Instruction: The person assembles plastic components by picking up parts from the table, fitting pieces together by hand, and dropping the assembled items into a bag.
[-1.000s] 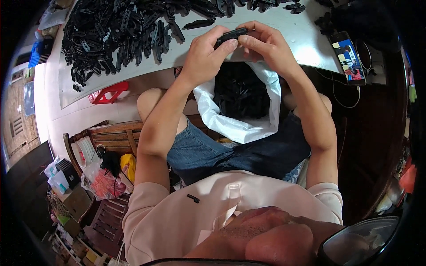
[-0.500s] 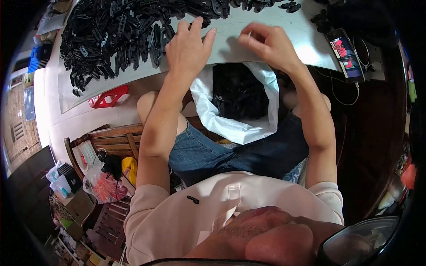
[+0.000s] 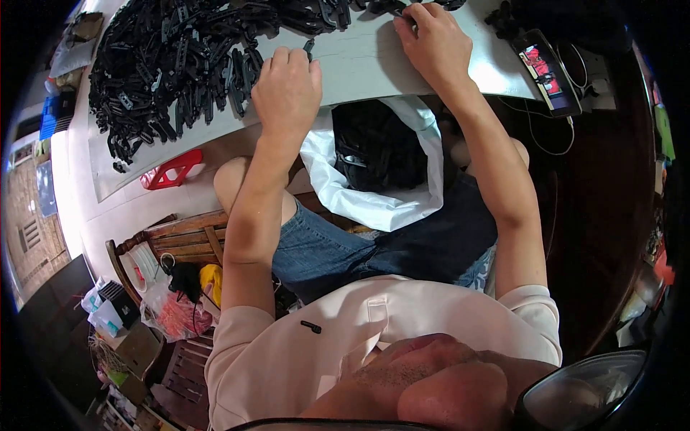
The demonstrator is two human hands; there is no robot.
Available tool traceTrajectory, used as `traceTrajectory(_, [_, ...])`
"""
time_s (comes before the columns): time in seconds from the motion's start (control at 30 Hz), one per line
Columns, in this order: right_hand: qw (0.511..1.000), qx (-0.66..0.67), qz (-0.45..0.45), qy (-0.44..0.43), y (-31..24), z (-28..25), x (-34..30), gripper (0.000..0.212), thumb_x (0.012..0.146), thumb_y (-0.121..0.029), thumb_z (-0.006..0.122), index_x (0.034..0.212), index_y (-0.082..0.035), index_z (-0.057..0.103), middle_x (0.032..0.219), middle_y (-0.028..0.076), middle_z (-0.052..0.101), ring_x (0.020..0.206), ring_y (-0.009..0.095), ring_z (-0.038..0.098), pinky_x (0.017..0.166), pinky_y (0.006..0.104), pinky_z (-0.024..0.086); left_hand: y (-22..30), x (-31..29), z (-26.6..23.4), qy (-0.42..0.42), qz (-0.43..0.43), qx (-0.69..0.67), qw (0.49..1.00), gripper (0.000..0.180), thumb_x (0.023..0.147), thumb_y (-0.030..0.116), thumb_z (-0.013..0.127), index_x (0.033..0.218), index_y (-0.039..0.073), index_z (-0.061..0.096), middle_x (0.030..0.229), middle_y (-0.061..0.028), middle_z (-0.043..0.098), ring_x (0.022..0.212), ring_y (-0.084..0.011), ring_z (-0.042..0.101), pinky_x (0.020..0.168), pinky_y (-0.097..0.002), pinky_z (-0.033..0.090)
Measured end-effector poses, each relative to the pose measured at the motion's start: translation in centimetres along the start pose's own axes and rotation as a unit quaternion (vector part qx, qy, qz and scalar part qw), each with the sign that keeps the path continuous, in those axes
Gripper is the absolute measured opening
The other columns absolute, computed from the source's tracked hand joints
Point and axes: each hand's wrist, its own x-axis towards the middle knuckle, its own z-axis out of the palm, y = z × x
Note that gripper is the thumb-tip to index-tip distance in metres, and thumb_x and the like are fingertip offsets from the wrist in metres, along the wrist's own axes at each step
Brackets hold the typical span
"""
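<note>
My left hand (image 3: 287,90) is over the near edge of the white table, fingers curled in. A small black plastic part (image 3: 309,49) pokes out between its thumb and forefinger. Farther forward and to the right, my right hand (image 3: 437,47) bends its fingers down at a few black plastic parts (image 3: 388,7) by the top of the view, its fingertips on one of them. Beside my left hand spreads a large heap of the same black parts (image 3: 169,68). Between my knees an open white sack (image 3: 388,215) holds more black pieces (image 3: 377,147).
The white table (image 3: 352,57) bears the heap on its left side. A phone (image 3: 550,72) with a lit screen and a white cable lies at the right. Below the table's left part is a red plastic stool (image 3: 172,171). A wooden bench (image 3: 183,233) with bags stands at the left.
My right hand has moved forward to the loose parts at the far side. My left hand has come down slightly and closed, with a black part now showing in its fingers.
</note>
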Motion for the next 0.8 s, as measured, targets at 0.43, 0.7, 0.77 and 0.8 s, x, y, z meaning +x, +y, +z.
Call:
traceTrajectory(0.43, [0.999, 0.043, -0.022, -0.017, 2.5, 0.8, -0.1, 0.026, 0.091, -0.027, 0.07, 0.108, -0.007, 0.069, 0.1, 0.015, 0.067, 0.087, 0.038, 0.068, 0.075, 0.0477, 0.056, 0.4, 0.1, -0.1, 0.006, -0.024, -0.131, 0.991, 0.026, 0.099, 0.019, 0.062, 0.12, 0.003, 0.061, 0.106, -0.018, 0.068, 0.095, -0.0395, 0.068, 0.083, -0.0465, 0.054])
traceTrajectory(0.7, [0.823, 0.522, 0.071, -0.214, -1.6, -1.4, -3.3, 0.026, 0.104, -0.025, 0.065, 0.109, -0.001, 0.076, 0.078, 0.0, 0.067, 0.065, 0.007, 0.057, 0.057, 0.0235, 0.047, 1.3, 0.0, -1.2, -0.001, -0.035, -0.377, 0.925, 0.032, 0.104, 0.021, 0.058, 0.13, 0.002, 0.056, 0.104, -0.0194, 0.07, 0.094, -0.0369, 0.068, 0.082, -0.0432, 0.053])
traceTrajectory(0.77, [0.798, 0.535, 0.115, -0.253, -2.4, -1.7, -3.6, 0.028, 0.103, -0.029, 0.067, 0.102, -0.002, 0.076, 0.079, 0.001, 0.069, 0.063, 0.005, 0.06, 0.053, 0.0205, 0.046, 1.6, -0.1, -1.2, -0.031, -0.046, -0.421, 0.905, 0.04, 0.102, 0.025, 0.062, 0.133, 0.001, 0.055, 0.104, -0.0176, 0.067, 0.089, -0.0306, 0.067, 0.079, -0.0407, 0.053])
traceTrajectory(0.8, [0.798, 0.535, 0.116, -0.253, -2.4, -1.6, -3.5, 0.028, 0.103, -0.029, 0.067, 0.102, -0.002, 0.076, 0.079, 0.001, 0.069, 0.063, 0.005, 0.06, 0.053, 0.0205, 0.046, 2.0, -0.2, -1.2, -0.032, -0.046, -0.421, 0.905, 0.04, 0.102, 0.025, 0.062, 0.133, 0.001, 0.055, 0.104, -0.0176, 0.067, 0.089, -0.0306, 0.067, 0.079, -0.0407, 0.053])
